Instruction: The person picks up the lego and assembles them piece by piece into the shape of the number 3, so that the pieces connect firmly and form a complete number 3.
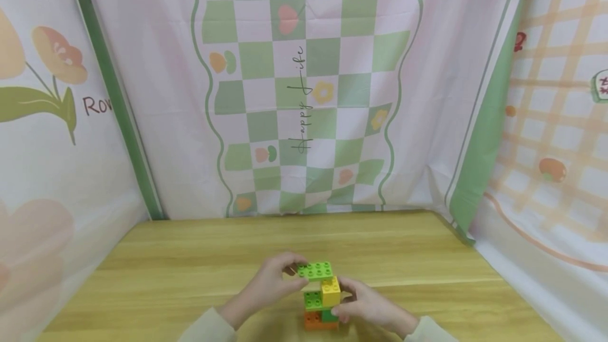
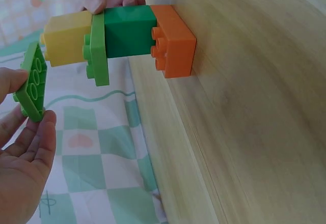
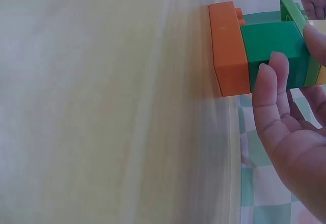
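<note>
My left hand [image 1: 272, 280] pinches a flat light green building brick [image 1: 315, 271] by one end, its studs facing up. That brick is tilted just over the yellow brick [image 2: 66, 38]; I cannot tell whether the two touch. The yellow brick tops a stack on the table. Below it come a second flat light green brick [image 2: 98, 51], a dark green brick [image 2: 130, 30] and, at the bottom, an orange brick [image 2: 175, 40]. My right hand [image 1: 369, 302] grips the stack from the right side, thumb near the lower light green brick, other fingers beside the dark green one.
The wooden table [image 1: 190, 257] extends around the stack. A curtain [image 1: 323, 120] with green and white checks hangs behind its far edge. Printed cloths hang at the left [image 1: 38, 173] and right [image 1: 560, 120].
</note>
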A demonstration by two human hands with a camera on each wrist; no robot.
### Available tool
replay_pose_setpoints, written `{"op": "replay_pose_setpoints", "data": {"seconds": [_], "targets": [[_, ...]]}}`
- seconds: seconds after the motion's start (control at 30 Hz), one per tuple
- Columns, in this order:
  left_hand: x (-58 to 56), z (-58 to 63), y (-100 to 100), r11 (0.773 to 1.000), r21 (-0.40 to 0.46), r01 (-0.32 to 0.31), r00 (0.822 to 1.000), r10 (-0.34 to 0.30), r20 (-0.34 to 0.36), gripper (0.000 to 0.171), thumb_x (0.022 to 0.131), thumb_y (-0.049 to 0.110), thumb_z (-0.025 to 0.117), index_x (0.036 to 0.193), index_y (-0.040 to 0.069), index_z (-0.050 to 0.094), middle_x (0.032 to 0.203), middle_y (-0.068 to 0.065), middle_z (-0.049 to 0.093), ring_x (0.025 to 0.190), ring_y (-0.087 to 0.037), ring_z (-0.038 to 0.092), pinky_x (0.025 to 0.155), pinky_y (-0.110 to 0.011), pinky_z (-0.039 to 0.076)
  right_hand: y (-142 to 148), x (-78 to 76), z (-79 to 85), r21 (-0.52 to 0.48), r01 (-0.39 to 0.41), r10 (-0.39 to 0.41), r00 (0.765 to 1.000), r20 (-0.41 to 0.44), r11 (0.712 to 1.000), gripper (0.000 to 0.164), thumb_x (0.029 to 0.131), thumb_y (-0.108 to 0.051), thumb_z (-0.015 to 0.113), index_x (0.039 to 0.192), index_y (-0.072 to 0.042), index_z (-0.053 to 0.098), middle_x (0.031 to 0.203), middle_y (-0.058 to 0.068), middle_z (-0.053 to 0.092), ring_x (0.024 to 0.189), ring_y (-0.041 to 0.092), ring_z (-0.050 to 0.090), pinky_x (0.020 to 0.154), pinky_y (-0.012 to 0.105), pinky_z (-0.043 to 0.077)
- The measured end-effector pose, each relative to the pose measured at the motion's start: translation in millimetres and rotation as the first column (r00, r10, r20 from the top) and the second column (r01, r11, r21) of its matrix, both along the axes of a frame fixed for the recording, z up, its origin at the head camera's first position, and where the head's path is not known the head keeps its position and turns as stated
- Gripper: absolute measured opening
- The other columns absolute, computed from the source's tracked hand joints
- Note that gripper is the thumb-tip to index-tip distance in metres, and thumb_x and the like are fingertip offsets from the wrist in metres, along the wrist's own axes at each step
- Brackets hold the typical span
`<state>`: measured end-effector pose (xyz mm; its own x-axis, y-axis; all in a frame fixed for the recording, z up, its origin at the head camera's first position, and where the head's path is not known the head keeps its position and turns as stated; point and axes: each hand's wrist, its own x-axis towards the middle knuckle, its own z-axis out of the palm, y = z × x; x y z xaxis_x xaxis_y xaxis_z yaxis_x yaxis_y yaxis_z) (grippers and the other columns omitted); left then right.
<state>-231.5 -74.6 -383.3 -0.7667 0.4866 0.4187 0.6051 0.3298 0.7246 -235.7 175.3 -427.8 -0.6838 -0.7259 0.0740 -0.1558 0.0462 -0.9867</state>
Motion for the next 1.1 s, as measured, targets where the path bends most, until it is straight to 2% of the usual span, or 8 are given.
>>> {"op": "replay_pose_setpoints", "data": {"seconds": [0.33, 0.63, 0.9, 1.1], "targets": [[6.0, -0.3, 4.1, 1.000, -0.014, 0.010, 1.000, -0.010, -0.015, 0.032, 0.082, 0.019, 0.069, 0.109, 0.006, 0.062, 0.100, 0.006, 0.059, 0.085, -0.008, 0.054, 0.078, -0.027, 0.048, 0.6, -0.9, 2.1, 0.014, -0.003, 0.003, 1.000, 0.028, 1.000, 0.054, 0.089, -0.007, 0.056, 0.136, 0.007, 0.032, 0.113, 0.016, 0.056, 0.085, 0.027, 0.059, 0.067, 0.030, 0.049], [4.5, -4.3, 7.2, 0.999, -0.025, 0.023, 0.995, -0.025, -0.093, 0.032, 0.080, 0.012, 0.071, 0.109, 0.003, 0.062, 0.099, 0.004, 0.061, 0.083, -0.005, 0.055, 0.076, -0.023, 0.048, 0.5, -0.3, 2.1, 0.014, -0.007, 0.007, 1.000, 0.004, 1.000, 0.051, 0.089, -0.006, 0.056, 0.134, 0.007, 0.035, 0.112, 0.016, 0.057, 0.087, 0.028, 0.059, 0.068, 0.029, 0.049], [6.3, -3.9, 6.2, 0.998, -0.053, 0.032, 0.991, -0.039, -0.126, 0.030, 0.081, 0.014, 0.070, 0.110, 0.012, 0.065, 0.104, 0.005, 0.060, 0.085, -0.006, 0.053, 0.074, -0.025, 0.048, 0.2, 0.1, 1.9, 0.017, 0.001, -0.001, 1.000, 0.009, 1.000, 0.052, 0.089, -0.006, 0.056, 0.134, 0.006, 0.035, 0.113, 0.015, 0.057, 0.087, 0.028, 0.058, 0.069, 0.031, 0.049], [8.0, -3.5, 4.8, 0.995, -0.078, 0.061, 0.989, -0.071, -0.132, 0.026, 0.084, 0.015, 0.068, 0.110, 0.012, 0.068, 0.104, 0.004, 0.058, 0.094, -0.009, 0.054, 0.077, -0.025, 0.048, 0.1, -0.1, 2.7, 0.010, -0.010, 0.010, 1.000, 0.025, 1.000, 0.050, 0.089, -0.006, 0.055, 0.134, 0.006, 0.035, 0.114, 0.016, 0.056, 0.087, 0.028, 0.058, 0.068, 0.030, 0.049]]}}
